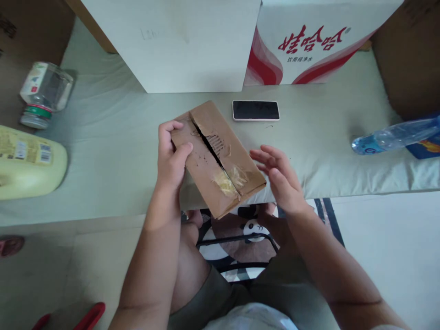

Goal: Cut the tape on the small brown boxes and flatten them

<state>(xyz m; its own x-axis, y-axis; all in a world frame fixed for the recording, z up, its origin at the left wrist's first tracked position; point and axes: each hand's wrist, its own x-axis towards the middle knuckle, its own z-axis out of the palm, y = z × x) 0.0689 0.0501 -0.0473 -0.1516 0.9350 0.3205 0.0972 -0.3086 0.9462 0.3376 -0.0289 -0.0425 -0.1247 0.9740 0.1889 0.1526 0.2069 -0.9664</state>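
A small brown cardboard box [206, 172] with a split taped seam along its top is held tilted above the edge of a pale green cushion [113, 151]. My left hand [171, 158] grips the box's left end, thumb on top and fingers curled over the far edge. My right hand [280, 178] hovers just right of the box with fingers spread, holding nothing and apart from the cardboard.
A phone [256, 110] lies face up behind the box. A white box [178, 41] and a red-and-white carton [309, 41] stand at the back. A water bottle [395, 136] lies at right, a glass jar [44, 94] and a yellow jug [27, 162] at left.
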